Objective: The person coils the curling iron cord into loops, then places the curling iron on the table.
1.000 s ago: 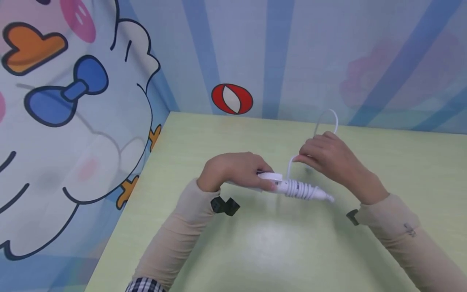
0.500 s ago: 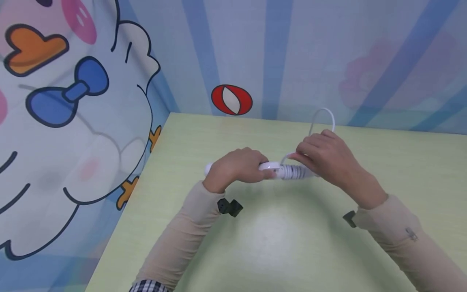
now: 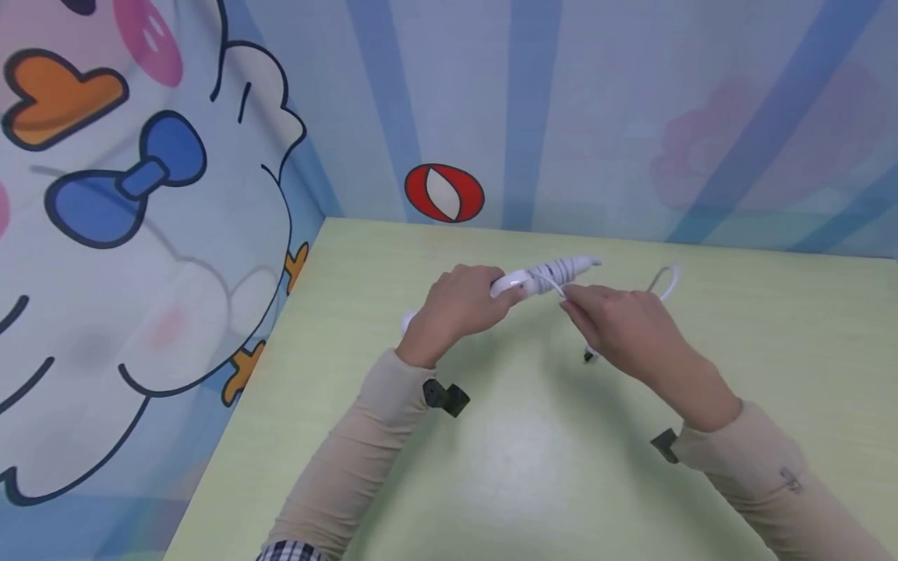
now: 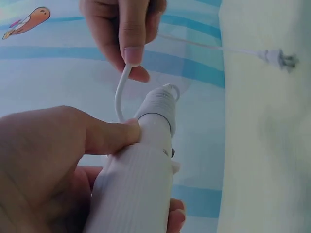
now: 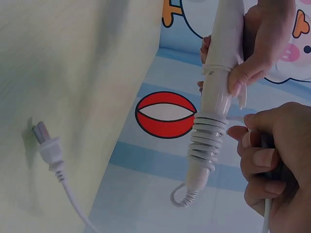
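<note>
My left hand point(image 3: 463, 304) grips a white wand that looks like a curling iron point(image 5: 226, 36), held above the table with its cord end pointing away to the right. Several turns of white cord point(image 5: 206, 141) are wound round its narrower end. Between thumb and forefinger, my right hand point(image 3: 631, 331) pinches the cord close beside these turns. More cord runs through the curled fingers and loops out behind the hand. The two-pin plug point(image 5: 50, 150) dangles from the free end. In the left wrist view, the thumb presses along the smooth body point(image 4: 133, 189).
A pale green-yellow table point(image 3: 519, 467) lies below both hands. Behind it stands a blue striped wall point(image 3: 582, 117) with a red and white ball print point(image 3: 444, 192). A cartoon bird print point(image 3: 175, 296) covers the left wall.
The wand's cord end has swung up and away from me. My right hand has come slightly lower, still with the cord, and the plug now shows below it.
</note>
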`<move>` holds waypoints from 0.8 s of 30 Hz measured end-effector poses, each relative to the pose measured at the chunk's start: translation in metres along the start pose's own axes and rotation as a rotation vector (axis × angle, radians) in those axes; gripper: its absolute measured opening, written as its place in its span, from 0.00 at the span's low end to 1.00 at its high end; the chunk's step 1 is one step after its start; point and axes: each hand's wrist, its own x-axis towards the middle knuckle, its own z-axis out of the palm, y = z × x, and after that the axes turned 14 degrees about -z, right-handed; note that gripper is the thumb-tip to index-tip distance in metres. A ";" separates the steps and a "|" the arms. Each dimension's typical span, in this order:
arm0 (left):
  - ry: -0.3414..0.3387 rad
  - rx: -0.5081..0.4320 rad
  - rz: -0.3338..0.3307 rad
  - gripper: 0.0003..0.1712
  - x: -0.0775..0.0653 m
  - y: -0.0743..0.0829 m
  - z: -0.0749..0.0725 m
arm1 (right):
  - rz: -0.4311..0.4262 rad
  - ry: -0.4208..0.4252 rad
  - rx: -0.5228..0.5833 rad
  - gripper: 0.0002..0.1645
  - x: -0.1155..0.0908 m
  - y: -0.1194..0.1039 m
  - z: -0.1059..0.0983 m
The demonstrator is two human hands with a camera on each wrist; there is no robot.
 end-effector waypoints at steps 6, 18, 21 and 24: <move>0.007 -0.122 0.034 0.20 0.005 -0.004 0.000 | 0.088 0.018 0.054 0.07 -0.001 -0.004 0.010; -0.159 -0.379 0.091 0.22 -0.001 0.001 -0.014 | 0.204 0.115 0.352 0.06 -0.006 0.003 0.023; -0.222 -0.415 0.113 0.21 -0.002 0.001 -0.016 | 0.215 0.127 0.453 0.07 -0.007 0.006 0.024; -0.307 -0.419 0.171 0.21 -0.004 -0.001 -0.021 | 0.227 0.121 0.570 0.05 -0.007 0.010 0.020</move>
